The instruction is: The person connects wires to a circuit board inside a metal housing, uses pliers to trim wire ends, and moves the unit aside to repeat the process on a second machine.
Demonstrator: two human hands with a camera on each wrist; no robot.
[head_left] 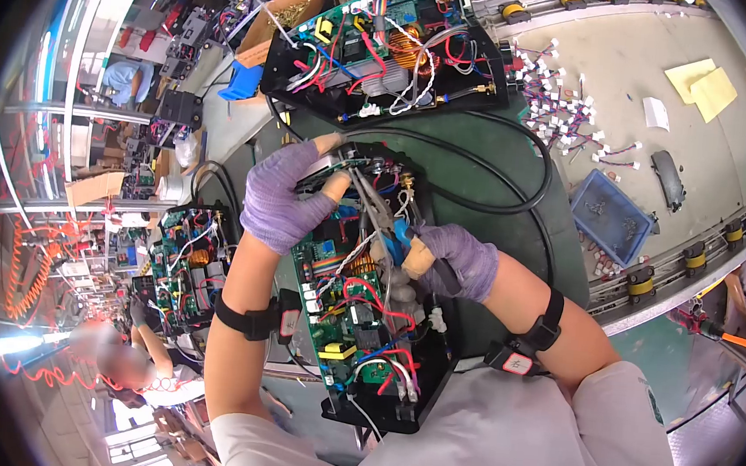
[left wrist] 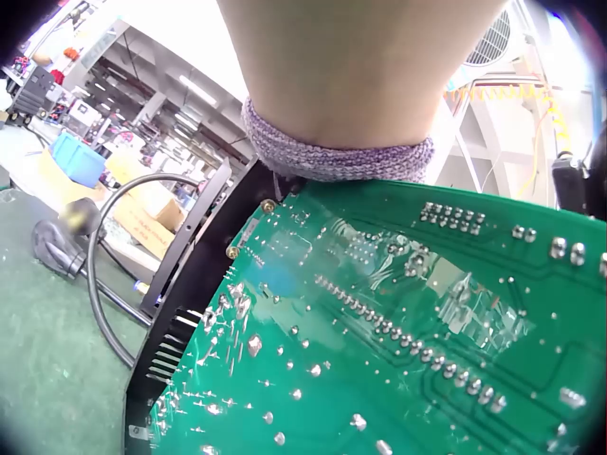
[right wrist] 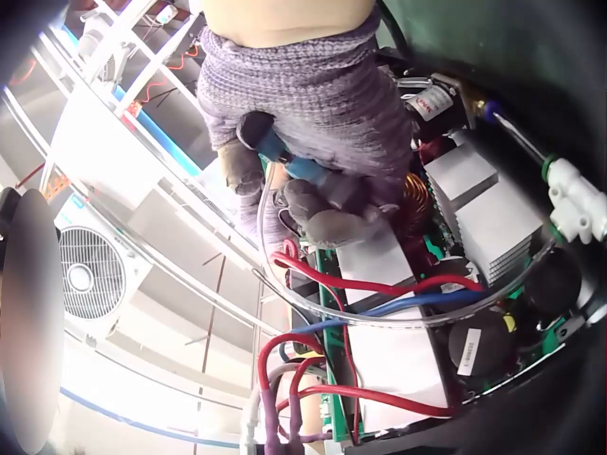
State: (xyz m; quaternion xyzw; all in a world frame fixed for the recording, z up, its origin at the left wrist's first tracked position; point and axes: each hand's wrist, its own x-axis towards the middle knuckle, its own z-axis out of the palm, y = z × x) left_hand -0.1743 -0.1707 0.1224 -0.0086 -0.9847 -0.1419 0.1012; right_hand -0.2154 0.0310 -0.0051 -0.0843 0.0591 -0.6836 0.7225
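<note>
A green circuit board (head_left: 321, 286) with many coloured wires lies along a black metal case (head_left: 432, 369) in front of me. My left hand (head_left: 284, 193), in a purple glove with bare fingertips, grips the far end of this board, thumb on the near side. In the left wrist view the soldered underside of the board (left wrist: 379, 313) hides that hand's fingers. My right hand (head_left: 458, 262), gloved alike, holds blue-handled pliers (head_left: 377, 209). Their long grey jaws point at the parts near the left thumb. The right wrist view shows the blue handle (right wrist: 303, 169) within the curled fingers.
Another wired unit (head_left: 387, 54) stands beyond, with a black cable (head_left: 544, 172) looping beside it. To the right are scattered white connectors (head_left: 566, 112), a blue bin (head_left: 611, 218) and yellow paper (head_left: 708, 89). A further unit (head_left: 187, 258) and another person (head_left: 140, 359) are at the left.
</note>
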